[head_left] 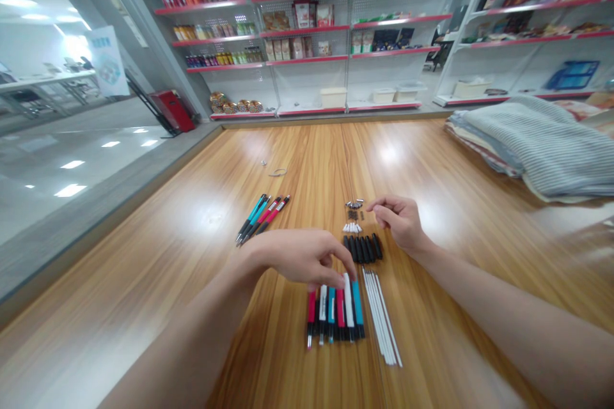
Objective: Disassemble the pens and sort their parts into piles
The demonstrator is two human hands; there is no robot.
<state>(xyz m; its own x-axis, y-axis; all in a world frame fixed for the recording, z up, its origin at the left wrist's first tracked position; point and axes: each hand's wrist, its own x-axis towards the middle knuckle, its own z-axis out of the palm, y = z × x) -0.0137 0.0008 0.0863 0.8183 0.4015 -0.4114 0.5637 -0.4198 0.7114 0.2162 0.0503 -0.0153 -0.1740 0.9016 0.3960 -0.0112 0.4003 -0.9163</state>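
Observation:
My left hand reaches over a row of pen barrels in pink, white and blue. Its thumb and index finger close around the top of a white pen barrel, beside a blue pen barrel. My right hand hovers by the small metal tips and springs, fingers curled in; whatever they pinch is too small to make out. Nearer me lie small white pieces, black grip sleeves and several thin white refills.
Several whole pens lie left of my left hand. A thin ring sits farther off on the wooden table. Folded striped cloth is piled at the right. Stocked shelves stand beyond the table.

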